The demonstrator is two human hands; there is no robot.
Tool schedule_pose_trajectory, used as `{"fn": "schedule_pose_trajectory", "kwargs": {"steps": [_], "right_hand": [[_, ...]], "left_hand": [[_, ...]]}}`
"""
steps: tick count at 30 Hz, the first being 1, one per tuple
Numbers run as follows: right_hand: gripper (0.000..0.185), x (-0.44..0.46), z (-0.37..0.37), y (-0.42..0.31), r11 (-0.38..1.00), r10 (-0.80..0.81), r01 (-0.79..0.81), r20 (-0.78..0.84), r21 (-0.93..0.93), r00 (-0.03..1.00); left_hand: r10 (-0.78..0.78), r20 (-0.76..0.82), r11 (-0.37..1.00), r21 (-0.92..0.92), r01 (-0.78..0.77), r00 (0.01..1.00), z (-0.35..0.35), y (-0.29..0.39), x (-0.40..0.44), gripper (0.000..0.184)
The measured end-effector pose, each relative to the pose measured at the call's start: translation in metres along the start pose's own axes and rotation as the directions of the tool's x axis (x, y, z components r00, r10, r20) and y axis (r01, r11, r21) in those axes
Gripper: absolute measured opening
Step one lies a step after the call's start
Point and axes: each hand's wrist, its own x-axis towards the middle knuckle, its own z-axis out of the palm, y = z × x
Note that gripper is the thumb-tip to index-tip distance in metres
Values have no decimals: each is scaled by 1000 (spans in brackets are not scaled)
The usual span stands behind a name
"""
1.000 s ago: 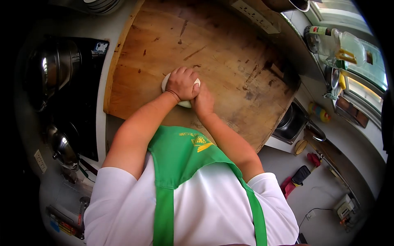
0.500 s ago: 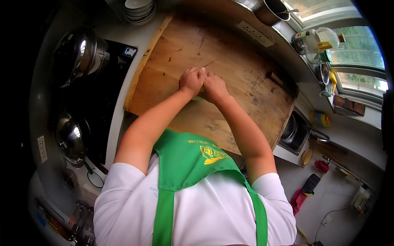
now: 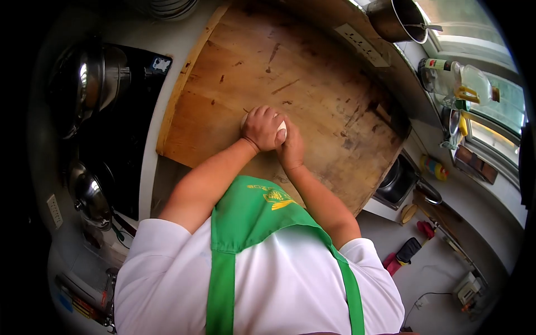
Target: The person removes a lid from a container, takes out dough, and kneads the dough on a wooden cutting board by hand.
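A pale lump of dough (image 3: 282, 128) rests on the large wooden board (image 3: 223, 106), mostly covered by my two hands. My left hand (image 3: 261, 129) lies over its top and left side, fingers curled round it. Cupped against the dough's right side is my right hand (image 3: 292, 146), its thumb near the left hand's fingers. The two hands touch each other. Only small pale patches of the dough show at its left and right edges.
A black stove top (image 3: 120, 151) with a lidded steel pot (image 3: 92, 84) stands left of the board. Bowls (image 3: 170, 6) are stacked at the upper left. A steel pot (image 3: 391, 19) and plastic bottles (image 3: 466, 81) line the window ledge. A sink (image 3: 397, 181) sits at the right.
Both hands have drawn back toward my body, and the right hand has turned to the dough's side. More of the dough shows between them. The whole view has shifted slightly.
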Motion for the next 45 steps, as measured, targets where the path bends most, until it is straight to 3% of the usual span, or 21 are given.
{"fn": "schedule_pose_trajectory", "kwargs": {"steps": [4, 6, 9, 11, 12, 13, 14, 16, 19, 20, 22, 23, 24, 26, 27, 30, 33, 40, 42, 44, 45], "right_hand": [[48, 41, -8, -8, 992, 124, -125, 70, 11, 990], [47, 63, -8, -1, 987, 139, -144, 80, 66, 987], [51, 80, -8, 21, 981, 171, -185, 181, 64, 968], [62, 110, -47, -10, 844, 381, -534, 647, 48, 660], [62, 115, -59, -18, 860, 358, -507, 640, 57, 680], [65, 120, -65, -28, 977, 208, -187, 669, -103, 714], [68, 116, -67, -40, 959, 70, 151, 720, -238, 691], [68, 90, -70, -73, 910, 28, 300, 765, -285, 643], [69, 50, -64, -95, 813, -62, 458, 729, -359, 682], [69, 39, -75, -102, 819, -57, 454, 738, -351, 673], [72, 20, -102, -111, 961, 91, 80, 577, -265, 812], [76, -1, -94, -86, 946, -90, 217, 446, -241, 890], [76, -17, -91, -78, 949, -77, 203, 450, -240, 890], [76, -38, -88, -65, 957, -119, 199, 345, -209, 931], [64, -48, -80, -56, 963, -204, 232, 195, -134, 959], [53, -64, -60, -25, 980, -172, 171, -9, -103, 985], [43, -56, -49, 3, 988, -114, 108, -49, -113, 992], [35, 10, -56, 12, 971, 194, -163, 174, -177, 965], [35, 26, -45, 25, 974, 173, -143, 170, -179, 970], [34, 42, -44, 32, 972, 180, -157, 129, -173, 975], [35, 53, -51, 36, 983, 123, -87, 225, -164, 967]], "left_hand": [[-94, 80, 995, -8, 95, 992, 20, -13, 33, 32], [-289, 211, 956, 112, 271, 934, 25, -18, 52, 30], [-394, 247, 919, 134, 371, 885, 45, -25, 63, 36], [-595, 370, 801, 201, 564, 713, 18, -11, 80, 44], [-594, 340, 803, 200, 561, 729, 19, -13, 76, 44], [-732, 323, 660, 118, 742, 600, 28, -24, 62, 48], [-836, 333, 473, 37, 880, 435, 29, -29, 45, 52], [-814, 355, 497, 14, 868, 460, -10, -5, 21, 59], [-753, 384, 348, -458, 818, 535, -5, -1, -25, 61], [-758, 392, 336, -450, 827, 521, -2, 6, -40, 61], [-697, 115, 619, -403, 674, 708, -19, 46, -55, 52], [-607, 2, 728, -400, 557, 795, -15, 50, -64, 36], [-609, 18, 723, -397, 565, 793, -16, 56, -69, 36], [-303, -138, 938, -221, 269, 943, -15, 62, -68, 30], [-226, -136, 959, -204, 196, 965, -8, 60, -69, 31], [-110, -69, 993, -52, 106, 992, 5, 70, -62, 33], [-34, -30, 999, -40, 33, 999, 17, 69, -42, 35], [-216, 64, 976, 30, 214, 974, 52, 42, 10, 29], [-230, 75, 973, 52, 227, 970, 58, 33, 27, 28], [-447, 198, 894, 114, 433, 872, 70, 26, 39, 28], [-402, 199, 916, 109, 387, 894, 70, 30, 45, 28]]}}
